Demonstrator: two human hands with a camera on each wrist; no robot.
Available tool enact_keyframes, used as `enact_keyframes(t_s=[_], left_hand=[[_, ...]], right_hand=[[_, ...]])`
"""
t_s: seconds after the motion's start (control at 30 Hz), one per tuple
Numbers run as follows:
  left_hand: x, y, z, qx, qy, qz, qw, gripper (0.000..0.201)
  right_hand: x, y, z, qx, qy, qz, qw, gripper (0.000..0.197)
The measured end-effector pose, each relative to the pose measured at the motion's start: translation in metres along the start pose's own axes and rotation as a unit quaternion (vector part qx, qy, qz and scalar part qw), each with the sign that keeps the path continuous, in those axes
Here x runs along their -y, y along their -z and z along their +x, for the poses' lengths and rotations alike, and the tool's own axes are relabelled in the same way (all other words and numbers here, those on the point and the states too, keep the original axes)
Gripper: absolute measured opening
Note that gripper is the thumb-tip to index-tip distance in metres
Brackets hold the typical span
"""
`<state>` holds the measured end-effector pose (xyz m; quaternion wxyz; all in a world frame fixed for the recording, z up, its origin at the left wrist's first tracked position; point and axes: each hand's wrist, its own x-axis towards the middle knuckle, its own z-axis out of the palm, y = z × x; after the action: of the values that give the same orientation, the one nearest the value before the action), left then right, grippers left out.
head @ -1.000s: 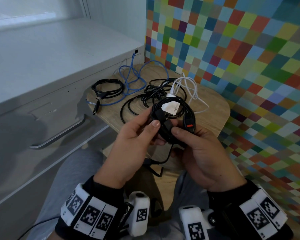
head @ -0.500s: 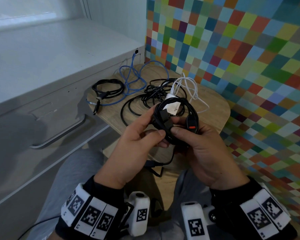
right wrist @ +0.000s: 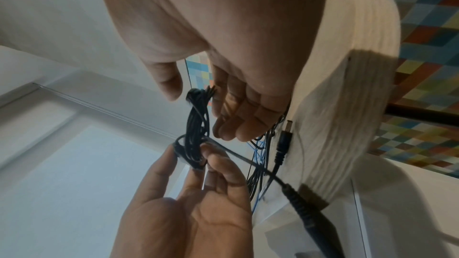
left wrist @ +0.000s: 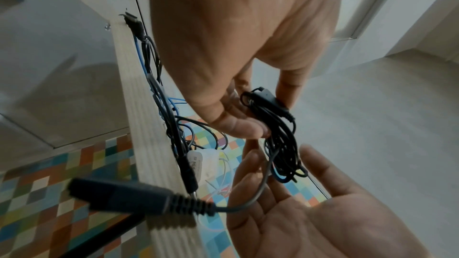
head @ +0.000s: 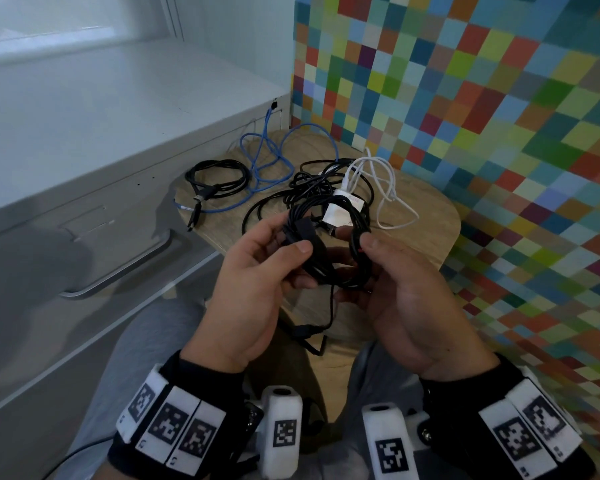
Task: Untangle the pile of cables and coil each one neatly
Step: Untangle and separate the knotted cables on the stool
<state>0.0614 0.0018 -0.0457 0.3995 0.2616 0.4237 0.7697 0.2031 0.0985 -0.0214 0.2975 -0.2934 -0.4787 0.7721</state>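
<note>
Round wooden table (head: 426,209), grey cabinet (head: 84,188), multicoloured checkered wall (head: 482,98)

A light wooden stool top (head: 426,216) with rounded corners carries the cables. On it lie a coiled black cable (head: 219,183) at the left, a loose blue cable (head: 267,164) beside it, a tangle of black cables (head: 312,188) in the middle, and a white cable (head: 388,188) with a white charger (head: 343,211) at the right.

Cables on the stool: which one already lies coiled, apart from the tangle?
The black cable at the far left, looped into a tidy ring; the blue, white and other black cables sprawl.
</note>
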Motion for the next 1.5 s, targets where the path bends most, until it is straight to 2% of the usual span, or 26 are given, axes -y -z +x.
enact_keyframes(t_s=[0.23, 0.43, 0.57, 0.77, 0.9, 1.07, 1.23, 1.37, 1.5], left_hand=[[-0.002, 0.006, 0.001, -0.014, -0.014, 0.033, 0.999, 0.035], [-0.004, 0.005, -0.002, 0.029, -0.01, 0.001, 1.0, 0.04], [-0.003, 0.006, 0.0, 0.014, -0.016, 0.061, 0.998, 0.039], [-0.001, 0.004, -0.001, 0.02, -0.018, 0.09, 0.996, 0.041], [-0.001, 0.005, -0.001, 0.035, -0.006, 0.069, 0.997, 0.037], [-0.002, 0.009, -0.001, 0.067, 0.01, 0.009, 0.998, 0.038], [-0.003, 0.013, 0.0, 0.105, 0.01, -0.045, 0.993, 0.046], [-0.002, 0.012, 0.0, 0.096, 0.005, -0.04, 0.995, 0.048], [-0.002, 0.009, 0.001, 0.06, 0.006, -0.018, 0.998, 0.05]], right_hand=[[-0.002, 0.0, 0.003, 0.018, 0.001, -0.01, 1.0, 0.04], [-0.01, 0.002, 0.003, 0.034, 0.011, -0.02, 0.999, 0.044], [-0.012, 0.004, 0.005, 0.029, 0.011, -0.013, 0.999, 0.045], [-0.012, -0.001, 0.003, 0.013, -0.002, 0.018, 1.0, 0.046], [-0.011, -0.003, 0.002, 0.011, -0.016, 0.042, 0.999, 0.049], [-0.004, -0.003, 0.001, 0.044, -0.027, 0.1, 0.994, 0.052], [-0.002, -0.007, 0.002, 0.016, 0.006, 0.049, 0.999, 0.05], [-0.007, -0.008, 0.003, -0.011, 0.03, 0.018, 0.999, 0.046], [-0.008, -0.007, 0.003, -0.001, 0.022, 0.031, 0.999, 0.032]])
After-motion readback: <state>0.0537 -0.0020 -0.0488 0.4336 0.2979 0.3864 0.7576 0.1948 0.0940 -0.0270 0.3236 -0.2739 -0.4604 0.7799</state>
